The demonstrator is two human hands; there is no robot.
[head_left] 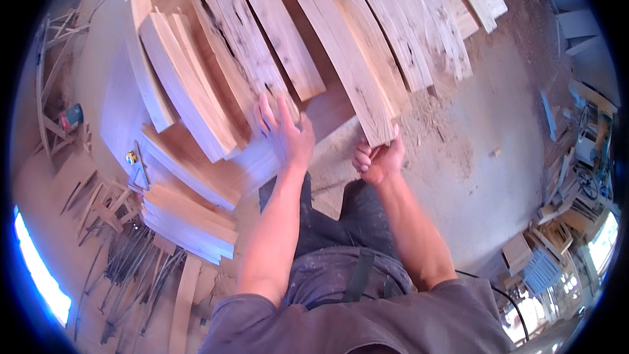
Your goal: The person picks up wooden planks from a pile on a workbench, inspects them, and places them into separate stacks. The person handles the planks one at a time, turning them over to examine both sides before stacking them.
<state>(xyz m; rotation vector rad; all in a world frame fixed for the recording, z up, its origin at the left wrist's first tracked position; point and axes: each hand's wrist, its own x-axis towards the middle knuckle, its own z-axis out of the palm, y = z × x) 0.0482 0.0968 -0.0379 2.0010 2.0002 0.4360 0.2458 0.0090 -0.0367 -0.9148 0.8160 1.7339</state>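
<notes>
My right hand (382,161) is closed round the near end of a long wooden plank (337,52), its fingers curled at the lower edge. To the left, my left hand (288,136) has its fingers spread over the near end of a plank with a dark crack (239,36). Whether it presses on that wood or only hovers there, I cannot tell. Between these two lies a shorter plank (282,33) with its end free. Several more planks (386,19) lie side by side to the right of the held one.
Stacked boards (187,85) fill the left side, with more stacked boards (190,216) nearer me. A yellow tape measure (131,157) lies at their edge. Metal clamps (124,262) cluster at the lower left. Sawdust (439,124) covers the floor at right, and scrap wood (557,242) is piled beyond.
</notes>
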